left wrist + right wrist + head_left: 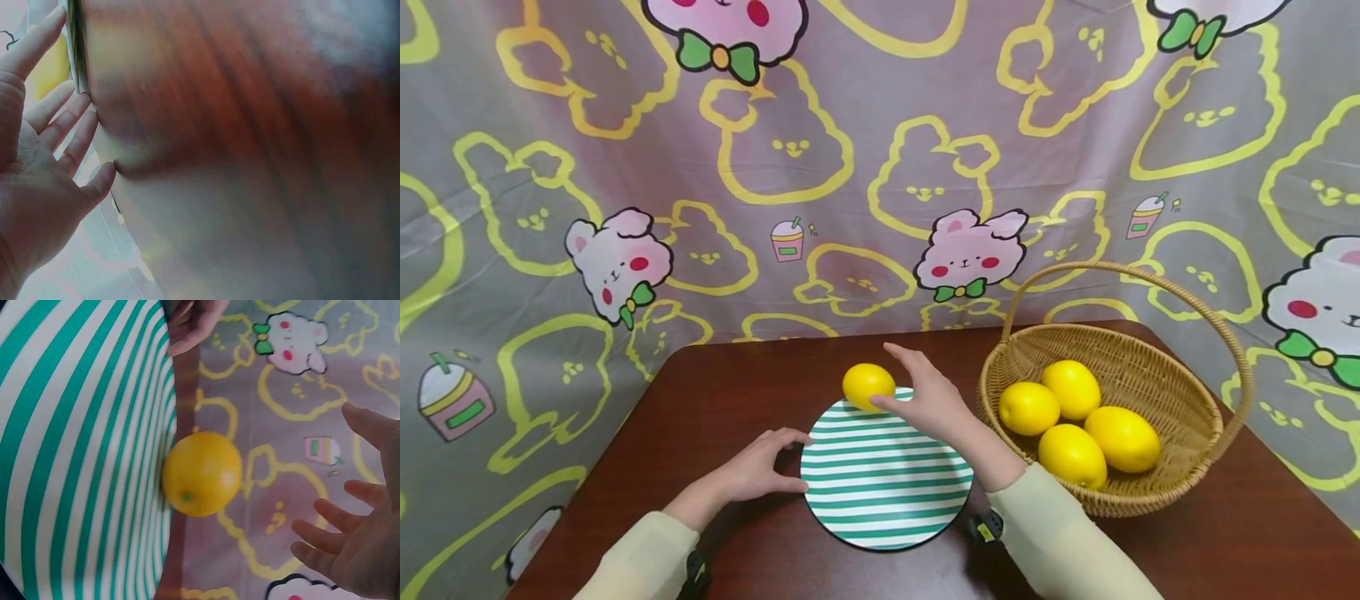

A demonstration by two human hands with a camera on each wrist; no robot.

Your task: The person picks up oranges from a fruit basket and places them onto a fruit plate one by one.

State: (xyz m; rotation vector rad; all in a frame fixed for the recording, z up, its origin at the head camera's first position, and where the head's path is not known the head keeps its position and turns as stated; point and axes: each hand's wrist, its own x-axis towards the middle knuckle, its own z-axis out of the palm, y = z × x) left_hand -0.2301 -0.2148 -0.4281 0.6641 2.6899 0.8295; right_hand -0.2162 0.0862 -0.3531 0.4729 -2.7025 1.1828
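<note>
A yellow lemon sits at the far edge of a round board with green and white stripes. My right hand is just right of this lemon, thumb and fingers spread. The right wrist view shows a gap between that hand and the lemon. At the board's left edge is my left hand, its thumb and fingertips at the rim and holding nothing. In the left wrist view, the fingers of the left hand are extended, with their tips by the tabletop.
A wicker basket with a tall arched handle stands on the right, holding several lemons. The dark brown wooden table ends at a patterned cloth hanging behind it. My right forearm passes close to the basket's left side.
</note>
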